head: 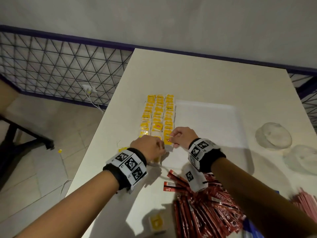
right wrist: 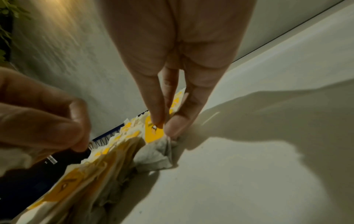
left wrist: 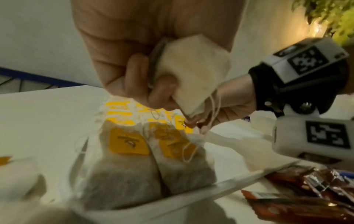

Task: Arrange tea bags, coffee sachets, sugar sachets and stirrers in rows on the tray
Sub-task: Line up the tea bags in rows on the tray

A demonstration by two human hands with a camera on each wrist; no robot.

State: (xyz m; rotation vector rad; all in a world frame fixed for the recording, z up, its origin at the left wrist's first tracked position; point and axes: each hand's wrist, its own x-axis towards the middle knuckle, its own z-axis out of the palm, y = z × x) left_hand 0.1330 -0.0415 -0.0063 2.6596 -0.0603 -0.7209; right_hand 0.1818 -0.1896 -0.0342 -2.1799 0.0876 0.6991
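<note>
We've got 3 rows of tea bags (head: 158, 115) along the tray's (head: 223, 107) left side. Our left hand (head: 149, 148) clutches a spare tea bag (left wrist: 191, 72) while our right hand (head: 182, 137) pinches a yellow tag (right wrist: 153, 131) at the near end.

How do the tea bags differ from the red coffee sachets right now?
The tea bags lie in three neat rows on the white tray; the red coffee sachets sit heaped off it. Tea bags are squarish with yellow tags; coffee sachets are long, glossy sticks. Both rest on the table.
</note>
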